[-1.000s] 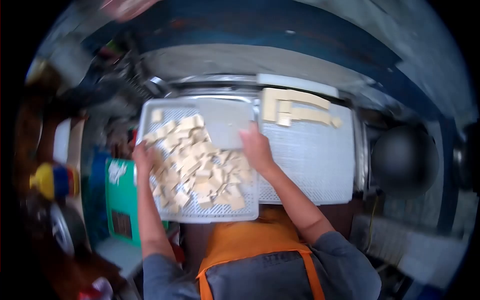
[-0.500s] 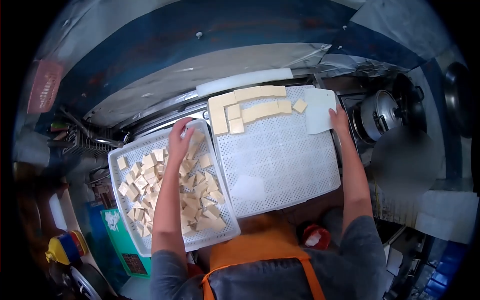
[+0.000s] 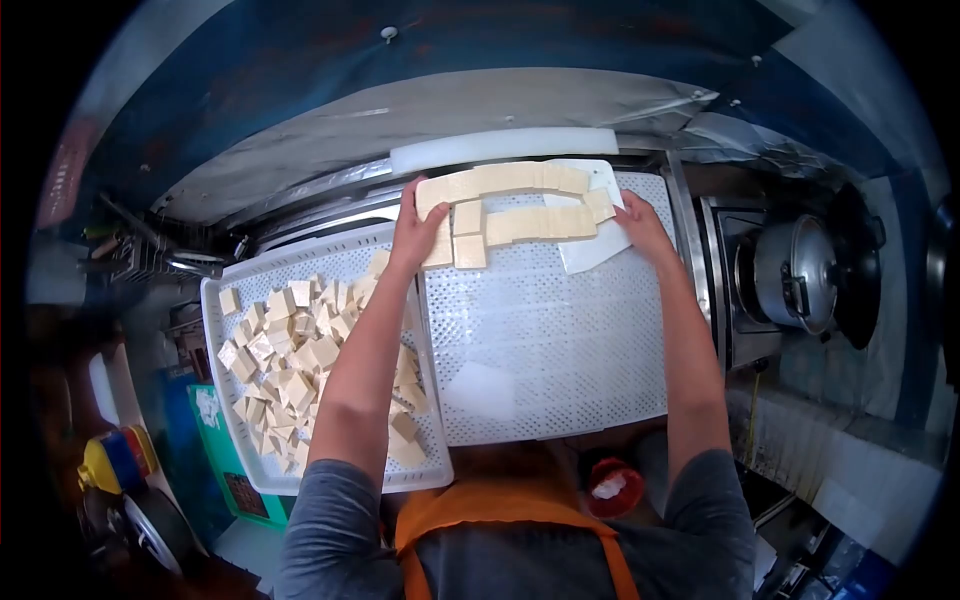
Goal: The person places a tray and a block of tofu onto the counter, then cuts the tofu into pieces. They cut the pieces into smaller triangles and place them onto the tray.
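Observation:
My left hand [image 3: 419,228] is at the left end of the rows of pale blocks [image 3: 530,181], its fingers apart and touching the blocks at the upper left corner of the perforated white tray [image 3: 540,330]. In my right hand [image 3: 640,222] is the right edge of a thin white sheet [image 3: 592,250], which lies under the right end of the rows. Two more blocks stand between the rows and my left hand. The left tray [image 3: 232,400] holds a loose heap of similar blocks [image 3: 295,370], partly hidden by my left forearm.
A lidded metal pot [image 3: 808,275] sits on the stove at the right, beside a black pan [image 3: 858,265]. A white strip [image 3: 505,148] lies behind the trays. At the lower left are a yellow bottle [image 3: 100,465] and a green board [image 3: 215,450]; a red container [image 3: 612,487] is below.
My left hand has moved from above the loose heap to the left end of the rows. My right hand and the white sheet have moved left, and the sheet now meets the rows' right end.

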`<state>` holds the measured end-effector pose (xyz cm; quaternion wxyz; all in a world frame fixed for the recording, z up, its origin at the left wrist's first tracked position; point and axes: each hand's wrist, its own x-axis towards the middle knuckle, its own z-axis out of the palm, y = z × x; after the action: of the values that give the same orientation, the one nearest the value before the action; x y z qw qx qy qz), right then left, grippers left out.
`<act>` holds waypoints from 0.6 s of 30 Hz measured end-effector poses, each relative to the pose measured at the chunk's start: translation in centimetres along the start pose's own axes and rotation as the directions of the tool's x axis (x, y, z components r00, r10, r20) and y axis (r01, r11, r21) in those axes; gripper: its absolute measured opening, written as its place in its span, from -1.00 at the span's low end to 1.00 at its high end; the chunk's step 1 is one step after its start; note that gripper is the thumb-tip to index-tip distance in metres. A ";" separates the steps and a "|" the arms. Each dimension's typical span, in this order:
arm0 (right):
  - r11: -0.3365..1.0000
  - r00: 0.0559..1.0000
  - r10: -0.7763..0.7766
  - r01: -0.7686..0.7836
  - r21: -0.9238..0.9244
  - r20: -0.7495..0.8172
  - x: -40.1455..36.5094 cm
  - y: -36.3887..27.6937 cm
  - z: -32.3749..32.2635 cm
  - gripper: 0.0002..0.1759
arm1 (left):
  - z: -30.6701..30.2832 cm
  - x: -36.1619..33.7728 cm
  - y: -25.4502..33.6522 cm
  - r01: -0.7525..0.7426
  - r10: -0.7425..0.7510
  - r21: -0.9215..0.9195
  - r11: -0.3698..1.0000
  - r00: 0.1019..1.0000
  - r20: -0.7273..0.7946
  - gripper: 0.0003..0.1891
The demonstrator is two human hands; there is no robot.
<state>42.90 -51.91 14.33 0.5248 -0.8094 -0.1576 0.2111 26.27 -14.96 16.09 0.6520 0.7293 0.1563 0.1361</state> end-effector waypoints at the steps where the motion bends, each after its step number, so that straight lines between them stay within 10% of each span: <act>1: 1.000 1.000 -0.009 0.009 0.013 0.027 -0.2 -1.3 0.9 -0.66 | 0.2 -0.4 0.2 -0.028 0.028 0.010 1.000 0.999 -0.019 -0.43; 7: 0.987 0.995 -0.017 0.002 0.161 0.094 -3.3 -6.9 8.3 -0.58 | 0.1 -3.0 -1.1 -0.111 0.092 -0.199 0.974 0.990 -0.104 -0.62; 9: 0.986 0.993 0.013 -0.031 0.163 0.114 -5.1 -8.5 10.5 -0.55 | -0.4 -5.0 -0.9 0.119 -0.189 -0.413 0.903 0.973 -0.132 -0.66; 18: 0.961 0.953 -0.270 0.277 -0.027 0.140 -14.9 -23.8 23.5 -0.50 | -9.3 -16.3 3.9 0.128 -0.486 -0.678 0.724 0.793 -0.369 -0.33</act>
<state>17.38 -31.15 30.30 0.5182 -0.7756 -0.3081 0.1869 7.79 -13.50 21.14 0.7999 0.3688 0.3971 0.2577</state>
